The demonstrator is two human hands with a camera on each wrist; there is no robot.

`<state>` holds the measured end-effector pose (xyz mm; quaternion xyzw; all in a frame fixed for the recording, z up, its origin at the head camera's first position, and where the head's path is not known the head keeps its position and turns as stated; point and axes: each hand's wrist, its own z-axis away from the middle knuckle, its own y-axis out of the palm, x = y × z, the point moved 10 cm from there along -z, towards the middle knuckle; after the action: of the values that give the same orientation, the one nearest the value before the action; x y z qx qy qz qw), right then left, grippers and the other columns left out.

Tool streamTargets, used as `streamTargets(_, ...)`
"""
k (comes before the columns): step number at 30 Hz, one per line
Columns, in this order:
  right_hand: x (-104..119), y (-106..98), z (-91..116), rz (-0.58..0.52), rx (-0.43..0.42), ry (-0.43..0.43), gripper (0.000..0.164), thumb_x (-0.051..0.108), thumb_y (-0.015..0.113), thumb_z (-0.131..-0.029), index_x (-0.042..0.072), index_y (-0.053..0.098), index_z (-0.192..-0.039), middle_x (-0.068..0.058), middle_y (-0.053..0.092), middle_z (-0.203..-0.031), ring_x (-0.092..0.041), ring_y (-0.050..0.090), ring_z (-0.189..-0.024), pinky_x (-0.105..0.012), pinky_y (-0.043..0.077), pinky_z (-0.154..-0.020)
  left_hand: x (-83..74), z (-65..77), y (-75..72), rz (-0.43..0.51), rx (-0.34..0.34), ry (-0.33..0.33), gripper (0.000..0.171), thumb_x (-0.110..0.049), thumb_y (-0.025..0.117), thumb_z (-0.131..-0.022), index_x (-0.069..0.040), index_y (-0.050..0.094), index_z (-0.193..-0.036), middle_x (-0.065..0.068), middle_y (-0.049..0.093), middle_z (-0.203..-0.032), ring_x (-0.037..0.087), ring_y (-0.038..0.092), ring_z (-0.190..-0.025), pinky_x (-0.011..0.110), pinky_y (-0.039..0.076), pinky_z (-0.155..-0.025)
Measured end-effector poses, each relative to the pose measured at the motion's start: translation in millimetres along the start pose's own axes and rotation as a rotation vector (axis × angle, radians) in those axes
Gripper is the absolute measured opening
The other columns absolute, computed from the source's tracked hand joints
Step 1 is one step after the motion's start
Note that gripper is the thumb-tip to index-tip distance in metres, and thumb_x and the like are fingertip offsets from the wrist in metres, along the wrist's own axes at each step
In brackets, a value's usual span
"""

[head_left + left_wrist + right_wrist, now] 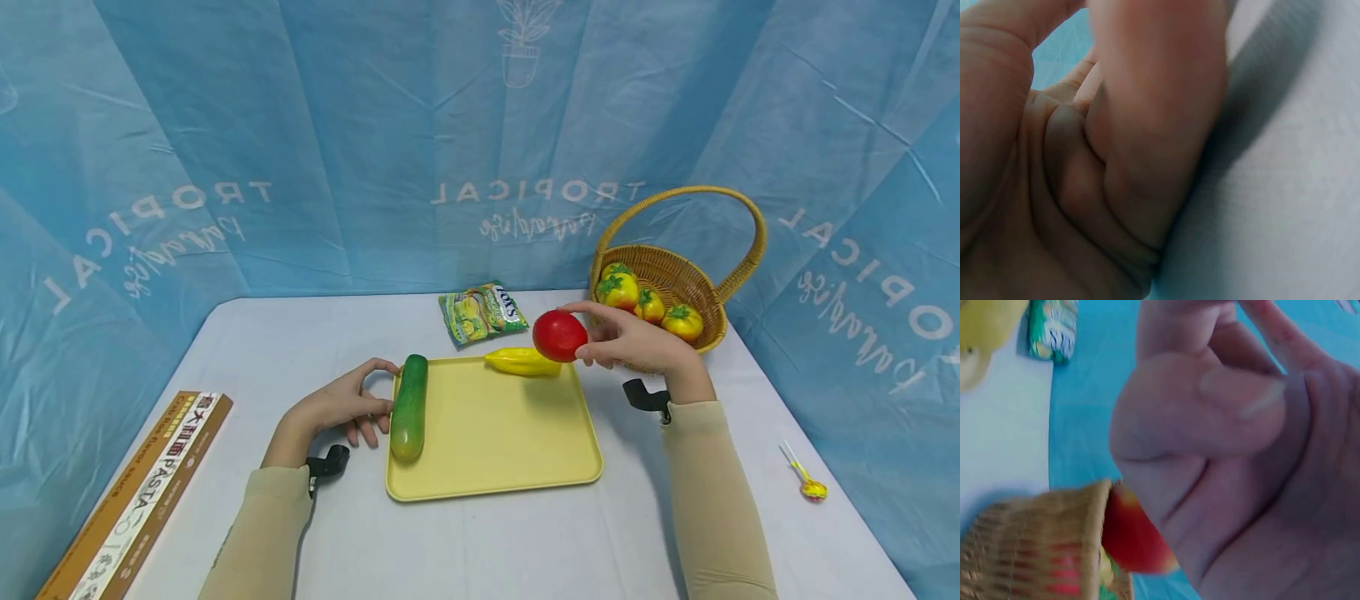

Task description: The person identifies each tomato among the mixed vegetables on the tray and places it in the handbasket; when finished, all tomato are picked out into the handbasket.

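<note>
Over the far right part of the yellow tray [498, 433], my right hand [630, 333] holds a smooth red tomato [560, 336] between thumb and fingers. My left hand [343, 407] is at the tray's left rim, thumb and index fingertip beside a green cucumber [408, 408]; the other fingers rest on the tablecloth. The cucumber lies lengthwise along the left side of the tray. A yellow, tapered banana-like piece [521, 361] lies across the tray's back edge, just below the tomato in the head view. The left wrist view shows mostly palm and fingers [1160, 125].
A wicker basket [723, 325] with a tall handle stands at the back right, with several yellow-red tomatoes [682, 322] inside. Behind the tray lies a green snack bag [480, 312]. A long pasta box [142, 492] is at the left, a lollipop [810, 486] at the right.
</note>
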<state>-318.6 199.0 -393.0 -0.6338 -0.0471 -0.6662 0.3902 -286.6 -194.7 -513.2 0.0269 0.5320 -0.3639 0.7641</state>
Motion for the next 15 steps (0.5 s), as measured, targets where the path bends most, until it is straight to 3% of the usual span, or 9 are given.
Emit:
streamTargets(4,-8.4,-22.1,6.3,-0.056,-0.098,0.016,0.068,0.028,0.074,-0.101,0.028,0.039,-0.160,-0.018,0.065,-0.092,-0.023,0.045,-0.063,-0.032,0.046,-0.059,-0.7,0.5,0.3,0.004,-0.002,-0.004,0.065,-0.024,0.067,-0.103,-0.023,0.031,-0.157,0.012,0.080,-0.084,0.023,0.076,-0.059,0.033,0.060,-0.050)
streamTargets(11,-30.4,-50.8,14.1,-0.101,-0.253,0.120,0.076,0.037,0.074,-0.100,0.027,0.034,-0.163,-0.018,0.059,-0.125,-0.018,0.058,-0.078,-0.027,0.052,-0.067,0.2,0.2,0.2,-0.001,0.000,-0.001,0.064,-0.024,0.066,-0.103,-0.023,0.031,-0.157,0.011,0.080,-0.084,0.024,0.076,-0.060,0.033,0.060,-0.050)
streamTargets(15,-40.8,-60.8,17.9,-0.111,-0.306,0.158,0.077,0.039,0.074,-0.100,0.026,0.032,-0.164,-0.012,0.065,-0.118,-0.020,0.063,-0.083,-0.027,0.055,-0.069,1.6,-0.4,-0.1,-0.003,-0.001,-0.001,0.064,-0.024,0.066,-0.103,-0.023,0.031,-0.157,0.011,0.080,-0.084,0.024,0.076,-0.060,0.033,0.060,-0.050)
